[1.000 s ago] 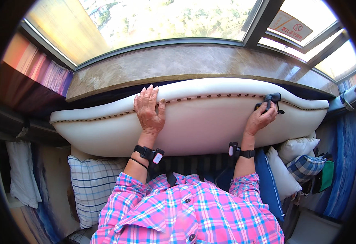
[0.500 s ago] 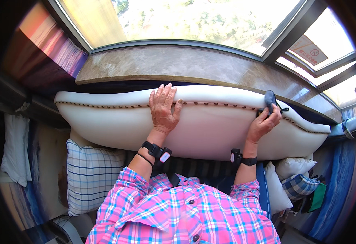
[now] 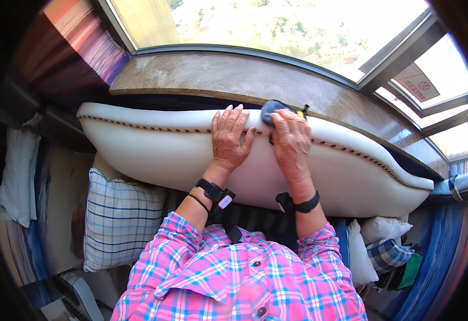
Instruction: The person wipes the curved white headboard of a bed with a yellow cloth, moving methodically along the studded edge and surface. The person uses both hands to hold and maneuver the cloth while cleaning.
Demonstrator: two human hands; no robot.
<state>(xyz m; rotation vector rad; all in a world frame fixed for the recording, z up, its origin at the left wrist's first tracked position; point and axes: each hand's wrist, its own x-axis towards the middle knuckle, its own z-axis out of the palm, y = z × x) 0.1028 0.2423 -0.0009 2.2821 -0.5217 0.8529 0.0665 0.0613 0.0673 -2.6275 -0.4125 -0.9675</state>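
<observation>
A white padded backrest (image 3: 191, 152) stretches across in front of me, with a row of dark studs along its upper part. My left hand (image 3: 230, 136) lies flat on its top edge, left of the middle, fingers stretched out and holding nothing. Just to the right, my right hand (image 3: 291, 136) is closed over a dark grey, rounded pad (image 3: 273, 109) with a black strap end and a bit of yellow, resting on the same top edge. The fingers cover part of the pad, so its exact kind cannot be made out.
Behind the backrest runs a stone windowsill (image 3: 202, 75) below a large window (image 3: 276, 32). A checked white cushion (image 3: 121, 219) leans below at the left; a white pillow (image 3: 360, 254) and a blue checked cushion (image 3: 388, 250) lie at the right.
My right hand has slid the pad leftward along the top of the backrest, from the right part to near my left hand. My left hand remains on the same edge.
</observation>
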